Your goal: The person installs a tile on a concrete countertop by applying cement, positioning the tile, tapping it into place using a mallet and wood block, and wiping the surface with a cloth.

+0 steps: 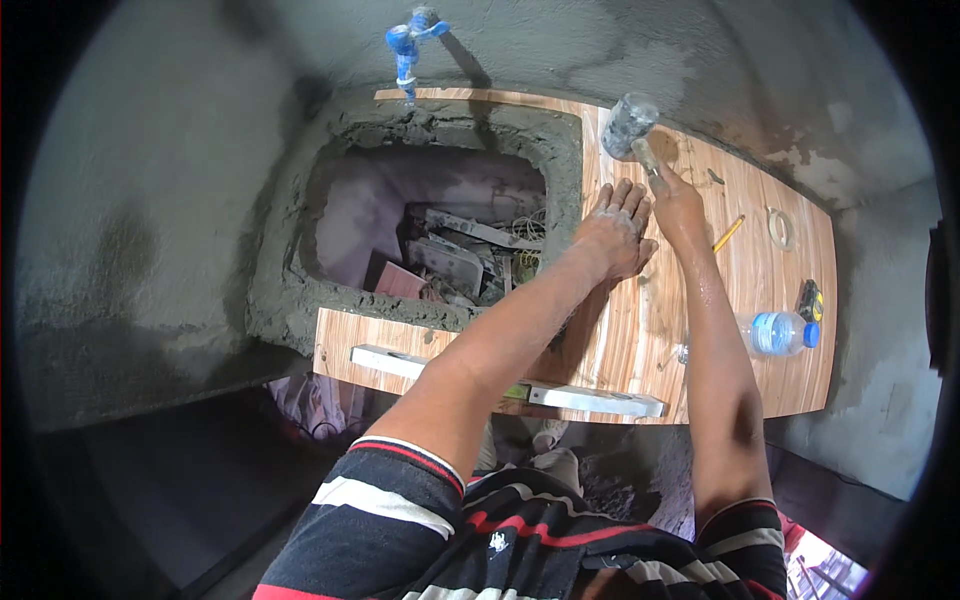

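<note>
My left hand [618,235] lies flat on a wood-grain slab [640,340], fingers spread and dusted with grey, just right of a mortar-edged opening [565,160]. Beside it, my right hand [680,208] is wrapped around the handle of a mallet [630,122]. The mallet's thick grey head is close to the slab's back strip; whether it touches is hard to tell. Along the front edge runs a pale spirit level [600,401], its middle hidden under my left forearm.
To the right on the slab are a yellow pencil [729,233], a tape roll [780,229], a plastic bottle [778,334] on its side and a black-and-yellow tool [811,300]. A blue-wrapped tap [404,48] juts from the back wall. Debris [450,262] shows inside the opening.
</note>
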### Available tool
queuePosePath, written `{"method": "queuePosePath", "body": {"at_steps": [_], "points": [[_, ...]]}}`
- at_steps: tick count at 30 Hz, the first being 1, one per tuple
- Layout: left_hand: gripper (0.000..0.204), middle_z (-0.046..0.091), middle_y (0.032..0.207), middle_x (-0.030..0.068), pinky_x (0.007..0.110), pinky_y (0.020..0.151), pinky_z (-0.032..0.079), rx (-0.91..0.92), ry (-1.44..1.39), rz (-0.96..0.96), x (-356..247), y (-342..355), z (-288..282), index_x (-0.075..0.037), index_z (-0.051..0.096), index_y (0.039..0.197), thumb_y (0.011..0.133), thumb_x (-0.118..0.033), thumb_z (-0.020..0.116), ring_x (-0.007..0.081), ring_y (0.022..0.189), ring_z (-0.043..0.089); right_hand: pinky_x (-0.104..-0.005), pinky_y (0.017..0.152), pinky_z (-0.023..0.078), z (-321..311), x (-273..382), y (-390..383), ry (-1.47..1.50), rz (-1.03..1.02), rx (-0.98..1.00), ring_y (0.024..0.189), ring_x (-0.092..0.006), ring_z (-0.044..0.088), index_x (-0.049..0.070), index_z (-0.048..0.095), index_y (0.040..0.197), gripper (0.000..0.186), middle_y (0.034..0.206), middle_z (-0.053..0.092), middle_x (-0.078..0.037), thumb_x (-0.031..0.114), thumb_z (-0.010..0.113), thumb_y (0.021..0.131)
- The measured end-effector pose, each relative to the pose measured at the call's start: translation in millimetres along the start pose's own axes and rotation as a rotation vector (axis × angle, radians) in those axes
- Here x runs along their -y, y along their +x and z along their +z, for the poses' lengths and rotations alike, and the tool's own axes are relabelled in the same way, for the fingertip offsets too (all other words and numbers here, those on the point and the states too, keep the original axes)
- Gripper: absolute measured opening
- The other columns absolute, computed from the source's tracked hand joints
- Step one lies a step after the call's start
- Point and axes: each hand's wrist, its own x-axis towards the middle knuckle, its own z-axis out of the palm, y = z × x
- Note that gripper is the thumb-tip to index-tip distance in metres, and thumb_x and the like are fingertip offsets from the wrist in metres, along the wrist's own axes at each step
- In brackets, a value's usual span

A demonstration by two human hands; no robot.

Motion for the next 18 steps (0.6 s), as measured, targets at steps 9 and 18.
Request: {"method": "queuePosePath", "body": {"at_steps": [9,18], "points": [[0.070,0.035,0.163,0.0211,0.054,0.127,0.018,-0.110,-0.003,0.017,19,-9,4,0.002,0.041,0.153,0.101,-0.044,0.048,0.0387,0.154,0.027,-0.0404,0.101,0.048,-2,27,3,0.062,0.008,0.116,0.120,-0.0401,0.065,0.018,0.059,0.146,0.042,0.129,0.067,-0.027,0.024,0.053,0.104],[0.029,0.073,0.083,0.0189,0.049,0.074,0.057,-0.636,0.405,-0.300,174,-22,-83,-0.007,0.071,0.089,0.094,-0.033,0.062,0.0352,0.078,0.074,-0.0421,0.098,0.050,-10,11,1,0.081,0.017,0.094,0.116,-0.0408,0.066,0.018,0.056,0.148,0.044,0.125,0.067,-0.027,0.026,0.055,0.105]]}}
